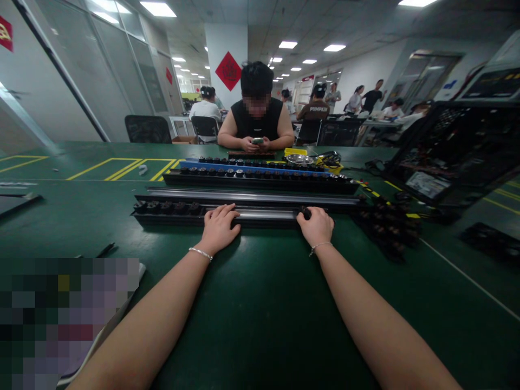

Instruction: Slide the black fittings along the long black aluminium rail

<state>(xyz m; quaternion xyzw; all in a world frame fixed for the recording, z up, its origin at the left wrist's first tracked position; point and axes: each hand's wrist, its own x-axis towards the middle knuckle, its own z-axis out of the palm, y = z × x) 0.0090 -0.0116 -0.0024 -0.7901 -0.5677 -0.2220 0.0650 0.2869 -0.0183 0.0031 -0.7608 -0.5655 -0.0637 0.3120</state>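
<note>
A long black channel (266,215) with a shiny inner strip lies across the table in front of me. Several small round black parts (174,208) sit in a row in its left end. My left hand (220,226) lies over the channel's middle with its fingers stretched out, just right of that row. At the channel's right end, my right hand (317,225) is closed round a small black part (304,213), whose underside is hidden. Directly behind stands a second long channel (252,196) with a bare shiny strip.
Farther back, black rails (260,183) and a blue strip (268,169) hold rows of round parts. A pile of small dark parts (385,227) lies right. Beyond are a metal dish (299,159), an open black case (450,151) and a seated person (257,116) holding a phone.
</note>
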